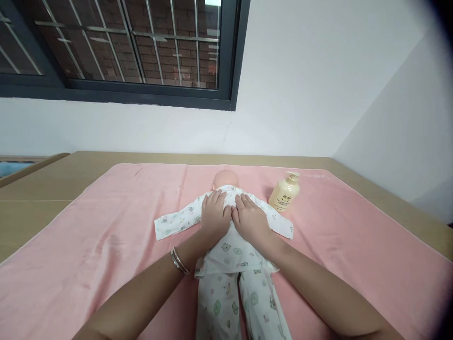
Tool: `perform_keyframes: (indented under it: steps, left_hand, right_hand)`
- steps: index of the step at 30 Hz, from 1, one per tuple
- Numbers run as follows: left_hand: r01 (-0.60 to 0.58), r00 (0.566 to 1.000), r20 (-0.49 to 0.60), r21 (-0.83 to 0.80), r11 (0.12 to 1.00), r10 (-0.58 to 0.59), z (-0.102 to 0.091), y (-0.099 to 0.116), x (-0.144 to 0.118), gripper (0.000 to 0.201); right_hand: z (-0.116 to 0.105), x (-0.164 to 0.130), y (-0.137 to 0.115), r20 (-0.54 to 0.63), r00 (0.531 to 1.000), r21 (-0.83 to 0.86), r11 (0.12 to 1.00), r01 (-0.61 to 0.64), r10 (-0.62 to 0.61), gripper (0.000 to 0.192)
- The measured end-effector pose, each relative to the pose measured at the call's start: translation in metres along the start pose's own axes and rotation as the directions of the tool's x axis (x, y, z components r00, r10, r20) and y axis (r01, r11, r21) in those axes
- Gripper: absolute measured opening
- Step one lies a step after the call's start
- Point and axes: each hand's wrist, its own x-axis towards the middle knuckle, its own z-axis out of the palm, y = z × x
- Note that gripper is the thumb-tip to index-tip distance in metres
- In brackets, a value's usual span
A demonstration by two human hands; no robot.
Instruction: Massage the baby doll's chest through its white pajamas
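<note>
A baby doll lies on a pink sheet, its smooth head at the far end and its face out of sight. It wears a white long-sleeved top with small prints and matching trousers. The sleeves spread out to both sides. My left hand rests flat on the left of the upper torso, fingers stretched toward the head. Beside it, my right hand lies flat on the right of the torso. The two thumbs meet near the middle. Neither hand grips anything.
A cream pump bottle stands on the sheet just beyond the doll's right-side sleeve. The sheet covers a wooden table, whose far edge meets a white wall. A dark-framed window with metal bars is above.
</note>
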Motion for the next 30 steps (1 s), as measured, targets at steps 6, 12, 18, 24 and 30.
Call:
perform_keyframes:
  steps: [6,12,18,24,30]
  left_hand:
    - [-0.007,1.0,-0.03,-0.027,1.0,0.006,0.001,-0.001,0.0,0.043]
    - [-0.018,0.998,-0.054,-0.046,0.999,0.016,0.002,-0.003,0.001,0.043]
    - [-0.039,0.988,-0.15,-0.146,0.988,0.016,0.007,-0.008,-0.002,0.042]
    - [-0.152,0.924,-0.375,-0.201,0.968,0.068,0.011,-0.01,-0.009,0.048]
    - [-0.215,0.857,-0.51,-0.215,0.953,0.078,0.009,-0.006,-0.013,0.053]
  right_hand:
    - [-0.001,0.002,0.002,0.031,0.999,0.084,0.996,-0.018,0.016,0.051]
    - [-0.001,0.001,0.002,0.03,0.999,0.124,0.992,-0.02,0.016,0.051]
    - [-0.014,0.006,0.007,0.01,1.0,0.282,0.959,-0.01,0.008,0.051]
    - [-0.026,0.004,0.005,-0.219,0.974,0.379,0.914,0.143,-0.062,0.055]
    - [-0.01,-0.001,-0.007,0.002,0.973,0.34,0.915,0.216,-0.231,0.044]
